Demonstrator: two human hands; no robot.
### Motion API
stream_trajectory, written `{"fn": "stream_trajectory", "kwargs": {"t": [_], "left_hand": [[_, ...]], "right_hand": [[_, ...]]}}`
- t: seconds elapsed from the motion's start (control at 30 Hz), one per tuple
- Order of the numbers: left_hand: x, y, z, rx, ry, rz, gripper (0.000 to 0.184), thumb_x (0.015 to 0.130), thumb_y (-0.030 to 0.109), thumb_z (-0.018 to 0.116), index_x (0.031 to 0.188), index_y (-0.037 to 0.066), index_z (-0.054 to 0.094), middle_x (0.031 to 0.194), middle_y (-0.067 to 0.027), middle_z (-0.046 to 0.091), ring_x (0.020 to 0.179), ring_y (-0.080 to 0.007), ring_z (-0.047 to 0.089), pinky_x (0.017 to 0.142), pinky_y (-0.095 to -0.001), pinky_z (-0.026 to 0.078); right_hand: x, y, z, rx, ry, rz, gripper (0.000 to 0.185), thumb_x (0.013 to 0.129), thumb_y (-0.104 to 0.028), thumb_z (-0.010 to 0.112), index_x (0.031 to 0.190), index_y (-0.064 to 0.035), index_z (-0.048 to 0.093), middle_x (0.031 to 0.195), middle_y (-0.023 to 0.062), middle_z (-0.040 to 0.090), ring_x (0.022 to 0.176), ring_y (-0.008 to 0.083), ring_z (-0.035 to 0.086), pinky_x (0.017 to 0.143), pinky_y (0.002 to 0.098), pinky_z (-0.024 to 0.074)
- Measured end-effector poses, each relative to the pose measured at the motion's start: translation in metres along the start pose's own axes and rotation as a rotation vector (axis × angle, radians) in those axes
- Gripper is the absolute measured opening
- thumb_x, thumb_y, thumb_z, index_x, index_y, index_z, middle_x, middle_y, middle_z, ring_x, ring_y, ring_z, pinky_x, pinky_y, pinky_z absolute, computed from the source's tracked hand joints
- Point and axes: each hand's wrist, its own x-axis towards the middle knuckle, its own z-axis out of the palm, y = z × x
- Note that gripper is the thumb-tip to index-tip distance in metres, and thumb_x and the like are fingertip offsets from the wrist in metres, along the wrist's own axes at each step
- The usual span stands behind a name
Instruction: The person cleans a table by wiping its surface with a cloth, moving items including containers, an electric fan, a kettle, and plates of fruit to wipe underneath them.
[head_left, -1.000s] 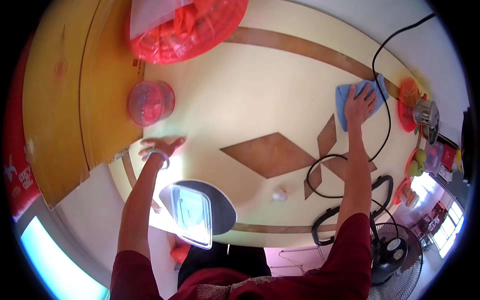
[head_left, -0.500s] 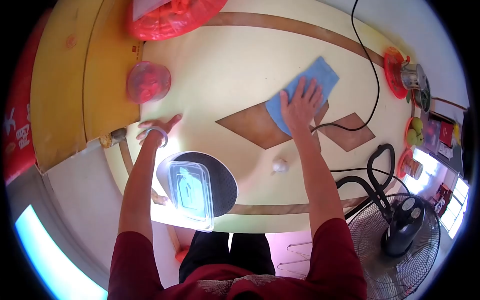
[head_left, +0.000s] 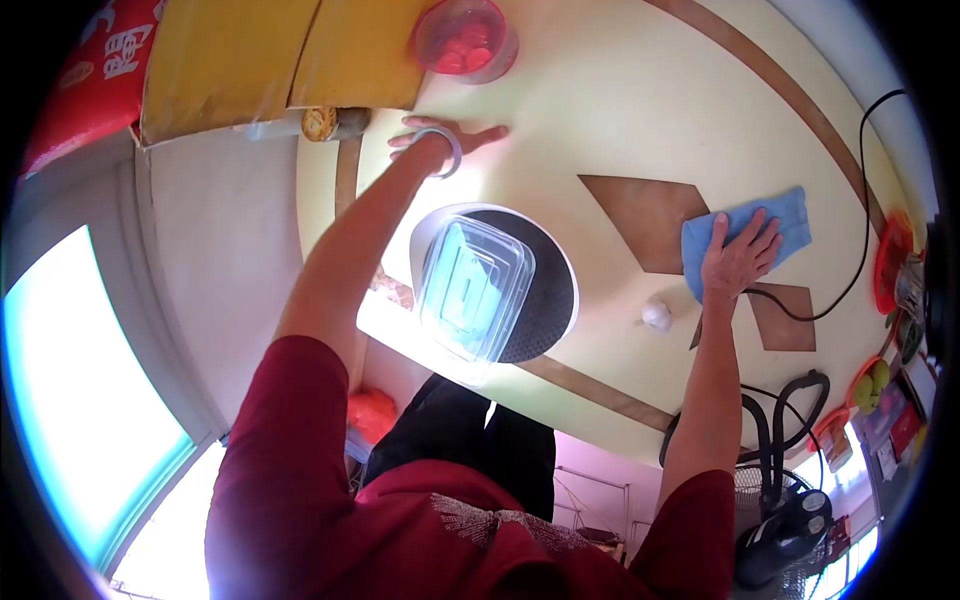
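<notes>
My right hand [head_left: 741, 254] lies flat, its fingers slightly spread, on a folded blue cloth [head_left: 790, 212]. The cloth rests on the cream tabletop [head_left: 560, 130], partly over a brown diamond pattern. A small whitish bulb, like garlic [head_left: 656, 316], sits left of my right wrist. My left hand [head_left: 445, 140], with a pale bangle at the wrist, is open on the table near the yellow box. Just below it, a clear plastic container [head_left: 475, 290] rests on a dark, white-rimmed round thing [head_left: 545, 270]. Neither of these touches my left hand.
A pink-rimmed tub [head_left: 466, 45] with red contents stands beyond my left hand, beside a yellow box [head_left: 350, 55]. A black cable [head_left: 866, 190] crosses the table at right. A black fan [head_left: 785, 535] stands at lower right. Green fruit [head_left: 870, 385] sits on a red plate.
The whole view has turned and shifted, so the table things appear further right. My right hand has slid with the blue cloth, uncovering more of the brown diamond. My left hand stays flat.
</notes>
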Motion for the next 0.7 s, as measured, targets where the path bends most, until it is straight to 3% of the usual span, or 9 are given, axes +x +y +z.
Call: {"fn": "stream_trajectory", "kwargs": {"t": [0.03,0.07,0.23,0.3,0.37,0.47,0.5,0.6,0.7], "left_hand": [[0.003,-0.007,-0.006,0.018,-0.048,0.079,0.145,0.048,0.083,0.056,0.130,-0.015,-0.011,0.133,-0.0438,0.005,0.125,-0.0570,0.006,0.101,-0.0540,0.023],[0.000,-0.023,-0.008,-0.070,-0.004,0.114,0.129,0.059,0.078,0.056,0.133,-0.014,0.002,0.132,-0.0392,0.023,0.125,-0.0506,0.022,0.100,-0.0495,0.027],[-0.017,-0.148,-0.013,-0.174,-0.139,0.803,0.074,0.083,0.048,0.055,0.131,-0.002,0.032,0.128,-0.0231,0.042,0.115,-0.0336,0.045,0.094,-0.0448,0.037],[-0.051,-0.184,0.001,-0.653,-0.516,0.478,0.065,0.085,0.042,0.055,0.130,0.000,0.034,0.122,-0.0194,0.048,0.113,-0.0305,0.047,0.093,-0.0416,0.040],[-0.053,-0.213,0.032,-0.861,-0.643,0.365,0.041,0.089,0.020,0.053,0.125,0.005,0.041,0.114,-0.0080,0.053,0.102,-0.0210,0.055,0.085,-0.0378,0.048],[-0.068,-0.217,0.056,-1.123,-0.823,0.324,0.038,0.090,0.014,0.050,0.125,0.004,0.041,0.106,-0.0082,0.057,0.092,-0.0223,0.060,0.076,-0.0388,0.054],[-0.077,-0.208,0.058,-1.092,-0.723,0.358,0.037,0.089,0.020,0.052,0.123,0.007,0.044,0.096,-0.0074,0.061,0.080,-0.0172,0.062,0.066,-0.0303,0.055],[-0.088,-0.195,0.059,-0.755,-0.537,0.457,0.035,0.088,0.009,0.049,0.122,0.005,0.045,0.099,-0.0072,0.060,0.080,-0.0168,0.062,0.065,-0.0277,0.055],[-0.089,-0.192,0.058,-0.839,-0.563,0.431,0.037,0.087,0.004,0.049,0.123,0.004,0.045,0.095,-0.0092,0.061,0.077,-0.0164,0.062,0.062,-0.0269,0.055]], "right_hand": [[0.002,0.000,0.000,-0.005,0.004,-0.005,0.067,0.085,-0.053,0.043,0.133,-0.0080,0.033,0.138,0.0203,0.028,0.126,0.0412,0.025,0.099,0.0518,0.0235],[0.003,-0.001,-0.001,-0.008,0.006,-0.010,0.067,0.085,-0.053,0.043,0.132,-0.0070,0.034,0.137,0.0207,0.029,0.125,0.0418,0.026,0.097,0.0526,0.0253],[0.006,-0.003,-0.002,0.024,0.029,-0.019,0.065,0.085,-0.052,0.045,0.131,-0.0060,0.036,0.136,0.0219,0.030,0.124,0.0430,0.026,0.097,0.0523,0.0259],[0.005,-0.003,-0.002,0.033,0.038,-0.019,0.065,0.085,-0.051,0.045,0.130,-0.0052,0.037,0.135,0.0224,0.031,0.124,0.0433,0.027,0.097,0.0524,0.0260],[0.006,-0.004,-0.001,0.041,0.049,-0.019,0.065,0.085,-0.050,0.046,0.130,-0.0043,0.037,0.135,0.0228,0.031,0.123,0.0433,0.027,0.097,0.0524,0.0257],[0.005,-0.003,-0.002,0.070,0.042,-0.013,0.065,0.086,-0.051,0.043,0.133,-0.0075,0.034,0.139,0.0186,0.027,0.126,0.0387,0.025,0.100,0.0504,0.0229],[0.007,-0.004,-0.002,0.066,0.045,-0.010,0.065,0.086,-0.051,0.043,0.133,-0.0070,0.035,0.138,0.0188,0.028,0.126,0.0389,0.025,0.100,0.0505,0.0235],[0.007,-0.007,-0.007,0.048,0.036,-0.008,0.064,0.086,-0.049,0.045,0.131,-0.0049,0.036,0.137,0.0206,0.030,0.124,0.0407,0.028,0.098,0.0513,0.0257],[0.011,-0.011,-0.009,0.044,0.044,-0.015,0.063,0.085,-0.047,0.047,0.130,-0.0037,0.037,0.135,0.0221,0.031,0.123,0.0421,0.029,0.097,0.0515,0.0269]]}}
